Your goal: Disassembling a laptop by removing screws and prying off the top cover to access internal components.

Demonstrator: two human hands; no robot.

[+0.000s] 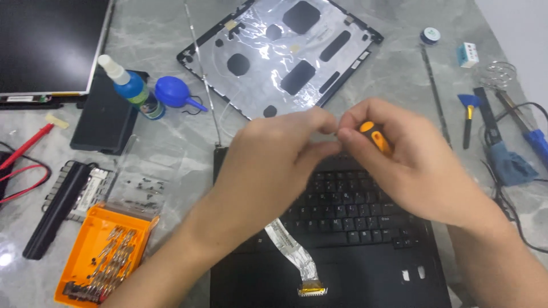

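Where the two hands meet at the centre of the frame, the right hand (411, 165) is clenched around a screwdriver (377, 137) with an orange-and-black handle, of which only the handle end shows between thumb and forefinger. Left hand (274, 165) pinches its fingertips together against the right hand's fingertips; what it grips, if anything, cannot be told. Both hands hover over the black keyboard (348, 211) of an opened laptop base (365, 279), which fills the lower centre. From under the left wrist a flat ribbon cable (294, 254) runs down to a gold connector on the palm rest. Directly above the hands, at upper centre, lies a detached lid panel (285, 51) lined with silver foil. At lower left sits an orange tray of screwdriver bits (105, 256), with a black battery pack (60, 208) beside it. Farther up on the left stand a blue spray bottle (134, 88) and a blue air-blower bulb (174, 94). Along the right edge lie a soldering iron (522, 122) and small hand tools on the grey marble-patterned table (160, 28).
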